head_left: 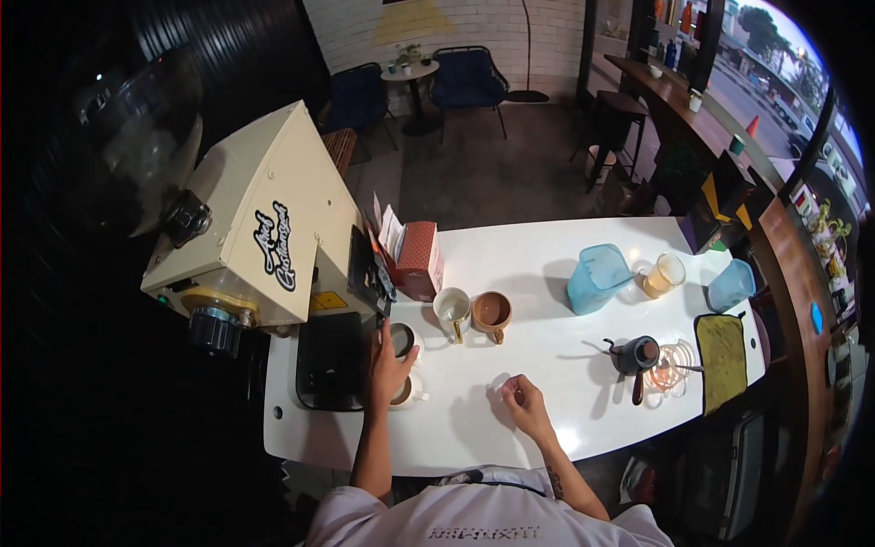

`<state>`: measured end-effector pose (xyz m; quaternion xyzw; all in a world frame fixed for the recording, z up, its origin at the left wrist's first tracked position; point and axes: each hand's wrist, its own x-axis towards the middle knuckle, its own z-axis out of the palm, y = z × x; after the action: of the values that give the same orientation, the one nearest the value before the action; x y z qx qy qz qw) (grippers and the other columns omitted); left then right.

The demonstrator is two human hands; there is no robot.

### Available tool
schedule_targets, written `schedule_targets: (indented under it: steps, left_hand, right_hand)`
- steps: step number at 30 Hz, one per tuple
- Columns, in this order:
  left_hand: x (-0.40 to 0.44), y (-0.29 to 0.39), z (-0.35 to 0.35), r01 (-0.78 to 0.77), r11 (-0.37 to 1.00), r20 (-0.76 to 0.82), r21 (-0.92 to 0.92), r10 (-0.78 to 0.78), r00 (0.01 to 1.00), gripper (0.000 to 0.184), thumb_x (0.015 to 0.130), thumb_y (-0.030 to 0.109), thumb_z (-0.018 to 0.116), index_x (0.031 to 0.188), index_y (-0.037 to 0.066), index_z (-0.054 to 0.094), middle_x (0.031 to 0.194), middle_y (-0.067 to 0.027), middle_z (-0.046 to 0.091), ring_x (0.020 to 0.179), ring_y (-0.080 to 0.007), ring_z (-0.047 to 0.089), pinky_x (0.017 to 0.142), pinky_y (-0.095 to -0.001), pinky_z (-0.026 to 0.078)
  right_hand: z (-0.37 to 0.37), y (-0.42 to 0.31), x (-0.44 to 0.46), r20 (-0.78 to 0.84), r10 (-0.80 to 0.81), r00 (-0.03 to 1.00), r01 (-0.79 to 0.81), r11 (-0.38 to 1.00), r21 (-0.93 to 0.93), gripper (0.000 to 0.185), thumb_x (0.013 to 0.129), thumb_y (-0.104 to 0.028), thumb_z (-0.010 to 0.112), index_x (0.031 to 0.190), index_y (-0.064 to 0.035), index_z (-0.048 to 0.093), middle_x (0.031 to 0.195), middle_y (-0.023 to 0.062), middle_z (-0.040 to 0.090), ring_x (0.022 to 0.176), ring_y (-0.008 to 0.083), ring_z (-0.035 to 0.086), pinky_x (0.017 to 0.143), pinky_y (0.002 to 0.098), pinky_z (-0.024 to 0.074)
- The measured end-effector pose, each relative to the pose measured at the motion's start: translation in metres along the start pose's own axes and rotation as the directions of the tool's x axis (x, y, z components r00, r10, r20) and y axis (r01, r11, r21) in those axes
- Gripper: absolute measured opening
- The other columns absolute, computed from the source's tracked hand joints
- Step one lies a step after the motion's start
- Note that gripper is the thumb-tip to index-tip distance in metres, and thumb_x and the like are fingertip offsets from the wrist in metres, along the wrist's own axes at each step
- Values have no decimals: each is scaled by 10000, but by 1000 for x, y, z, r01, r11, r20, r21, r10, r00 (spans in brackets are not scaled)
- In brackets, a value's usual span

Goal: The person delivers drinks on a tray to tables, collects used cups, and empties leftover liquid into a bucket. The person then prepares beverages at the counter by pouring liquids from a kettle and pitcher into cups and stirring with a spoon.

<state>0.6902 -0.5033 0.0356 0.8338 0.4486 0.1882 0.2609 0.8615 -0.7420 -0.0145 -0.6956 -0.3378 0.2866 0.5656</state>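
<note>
My left hand [393, 366] is around a white cup [417, 337] with a dark inside, its thumb on one side and its fingers on the other. Just nearer to me, partly behind that hand, stands a second pale cup [418, 394] with its handle to the right. My right hand [527, 407] hovers over the white table [474, 419] with curled fingers; whether something small is in them cannot be seen. A white mug [452, 310] and a brown mug [492, 312] stand side by side farther back.
A cream grinder [264, 210] and black tray [330, 365] stand left, by a red box [420, 260]. Right are a blue pitcher [597, 283], a glass [665, 276], a black gooseneck kettle [633, 356], a blue container [731, 285] and a green cloth [722, 365].
</note>
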Motion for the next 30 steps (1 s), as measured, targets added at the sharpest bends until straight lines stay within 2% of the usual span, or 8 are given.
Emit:
schedule_targets:
  steps: [6,11,13,18,20,27,29,30]
  left_hand:
    - [-2,16,4,9,999,60,43,-12,998,871,810,376,764,1453,-28,339,1398,-290,433,1296,-450,436,1066,-468,395]
    - [-4,21,9,-54,997,82,50,49,995,872,787,435,774,1443,16,381,1336,-216,489,1264,-385,495,1034,-451,436]
    - [-7,28,6,-61,995,130,79,50,990,837,773,436,779,1384,-17,430,1306,-214,505,1226,-390,505,1017,-456,436]
    - [-14,38,3,-97,991,178,88,80,981,826,726,476,807,1321,3,484,1280,-198,532,1175,-385,537,983,-465,453]
    - [-19,42,2,-111,989,188,98,91,978,817,712,488,815,1297,10,505,1256,-191,552,1151,-384,553,970,-466,458]
    - [-38,51,11,-213,973,195,93,192,962,775,695,481,830,1235,4,544,1151,-194,605,1091,-389,580,937,-481,464]
    - [-43,58,14,-244,968,199,66,227,953,775,696,461,838,1239,-9,548,1158,-209,599,1089,-395,575,939,-480,463]
    - [-46,61,16,-257,964,213,66,238,948,775,696,461,838,1239,-9,548,1158,-209,599,1089,-395,575,939,-480,463]
  right_hand:
    - [-2,-10,5,-7,0,1000,0,1000,-23,178,987,-143,588,910,16,572,721,-22,519,605,32,441,536,211,368]
    - [5,-17,6,33,-54,998,55,998,-35,186,983,-153,594,983,32,612,747,3,568,608,37,474,536,218,394]
    - [7,-24,5,49,-40,998,41,999,-25,189,983,-159,596,991,29,613,751,8,574,607,43,479,540,224,401]
    - [11,-27,5,94,-32,995,35,999,-36,204,984,-182,599,1012,18,618,761,23,585,603,60,488,548,245,416]
    - [11,-30,4,135,7,991,3,997,-76,232,968,-205,605,1047,13,622,821,139,676,616,180,626,605,323,503]
    - [0,-26,-4,77,29,997,-23,997,-71,226,966,-201,604,1036,14,627,833,144,680,649,198,645,622,338,508]
    - [-6,-20,-9,-2,-34,999,34,999,-43,201,985,-181,593,1006,17,624,758,11,570,597,60,471,543,246,406]
    - [-11,-17,-12,-19,-26,999,25,999,-38,201,985,-181,593,1006,17,624,758,11,570,597,60,471,543,246,406]
